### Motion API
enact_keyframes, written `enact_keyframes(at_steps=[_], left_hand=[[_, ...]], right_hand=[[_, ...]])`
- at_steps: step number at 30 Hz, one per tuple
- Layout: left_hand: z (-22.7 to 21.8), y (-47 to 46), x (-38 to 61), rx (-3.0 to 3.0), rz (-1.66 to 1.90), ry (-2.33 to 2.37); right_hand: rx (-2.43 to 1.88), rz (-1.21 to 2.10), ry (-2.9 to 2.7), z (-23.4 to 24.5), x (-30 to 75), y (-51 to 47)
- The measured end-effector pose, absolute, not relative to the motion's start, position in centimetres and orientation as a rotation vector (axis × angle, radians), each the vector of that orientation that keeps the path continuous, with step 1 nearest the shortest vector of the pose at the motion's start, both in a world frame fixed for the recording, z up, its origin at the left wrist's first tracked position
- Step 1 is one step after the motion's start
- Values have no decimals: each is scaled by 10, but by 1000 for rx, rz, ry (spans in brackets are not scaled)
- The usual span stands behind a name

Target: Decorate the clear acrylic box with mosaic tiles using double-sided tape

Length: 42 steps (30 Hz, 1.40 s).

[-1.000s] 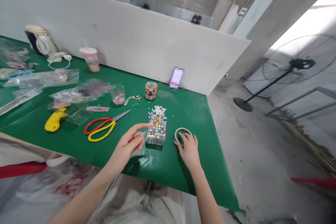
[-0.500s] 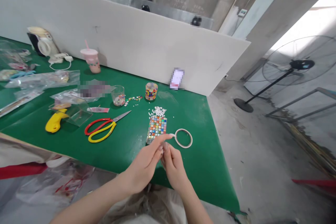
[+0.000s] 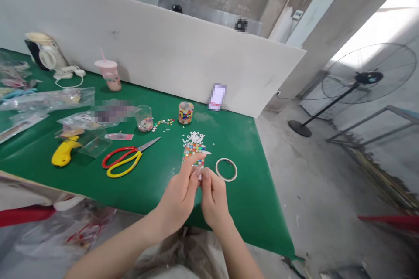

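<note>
My left hand (image 3: 176, 198) and my right hand (image 3: 215, 198) meet at the fingertips near the front of the green table (image 3: 248, 213). Both pinch at the same spot; a tiny whitish bit shows there, too small to name. The left index finger stretches forward over a flat piece covered in colourful mosaic tiles (image 3: 194, 149), hiding its near part. Just beyond that piece lies a loose heap of small white bits (image 3: 195, 137). A roll of white tape (image 3: 229, 180) rests flat to the right of my hands.
Red-and-yellow-handled scissors (image 3: 140, 152) and a yellow-handled tool (image 3: 63, 152) lie to the left. Behind stand a clear cup of tiles (image 3: 144, 124), a mosaic-covered jar (image 3: 186, 114), a pink tumbler (image 3: 109, 74) and a phone (image 3: 218, 96) against the white partition (image 3: 163, 52).
My joined fingertips have moved slightly forward and up, and the left index finger now covers more of the mosaic piece. The whole view has shifted slightly.
</note>
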<state>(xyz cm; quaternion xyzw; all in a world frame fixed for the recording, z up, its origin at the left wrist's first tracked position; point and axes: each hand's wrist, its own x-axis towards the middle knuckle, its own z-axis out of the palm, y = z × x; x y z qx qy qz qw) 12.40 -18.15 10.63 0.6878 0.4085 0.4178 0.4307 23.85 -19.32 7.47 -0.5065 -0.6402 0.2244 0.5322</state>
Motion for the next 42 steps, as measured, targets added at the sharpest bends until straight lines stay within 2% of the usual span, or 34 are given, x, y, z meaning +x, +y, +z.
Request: enact_keyframes(at_steps=[8, 19, 28, 33, 37, 42], left_hand=[[117, -182, 128, 1858, 1167, 1028], [125, -187, 133, 1685, 1166, 988], [135, -192, 142, 1487, 1271, 915], [140, -188, 124, 1825, 1407, 847], [154, -184, 103, 2333, 1056, 684], [169, -186, 99, 2585, 795, 707]], right_hand=[[-1108, 410, -1602, 83, 244, -190], [-1033, 540, -1463, 87, 242, -195], [-942, 1100, -1090, 100, 235, -202], [-764, 1197, -954, 123, 234, -205], [-759, 1260, -918, 131, 236, -210], [-830, 1267, -942, 130, 239, -216]])
